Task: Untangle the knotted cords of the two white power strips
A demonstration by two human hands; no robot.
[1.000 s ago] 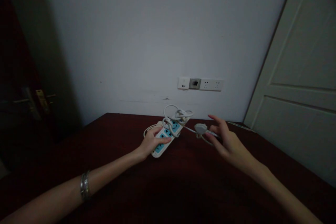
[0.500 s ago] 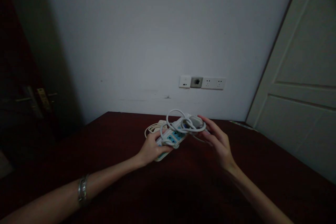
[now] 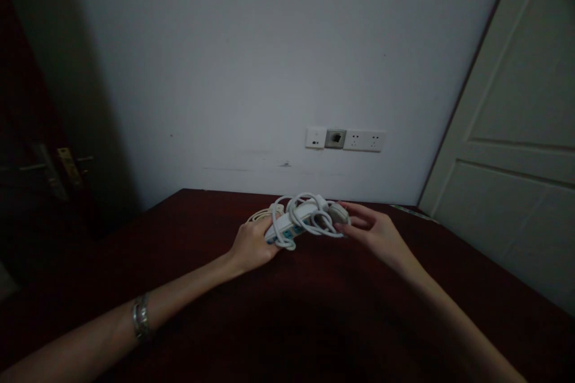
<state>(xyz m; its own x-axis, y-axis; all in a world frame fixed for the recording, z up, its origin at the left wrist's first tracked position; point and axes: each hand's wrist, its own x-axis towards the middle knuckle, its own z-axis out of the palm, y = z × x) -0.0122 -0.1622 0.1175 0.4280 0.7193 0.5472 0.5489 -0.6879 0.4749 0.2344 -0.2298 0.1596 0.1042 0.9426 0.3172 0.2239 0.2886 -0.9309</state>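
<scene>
A white power strip [image 3: 287, 226] with blue socket faces is held above the dark red table. My left hand [image 3: 255, 244] is closed around its near left end. White cable [image 3: 309, 200] loops around the strip and bunches at its right end. At that end, the fingertips of my right hand [image 3: 372, 230] pinch a grey-white plug [image 3: 338, 213] among the loops. A cream-coloured cable [image 3: 263, 214] shows just behind my left hand; its far parts are hidden.
The dark red table [image 3: 193, 311] meets a pale wall carrying a row of wall sockets [image 3: 363, 140]. A white panelled door [image 3: 512, 179] stands at the right. A dark door with a brass handle [image 3: 69, 166] is at the left.
The power strip has tilted, so its socket faces show less and its side more. My right hand has turned, with its fingers now pinching the plug from the right.
</scene>
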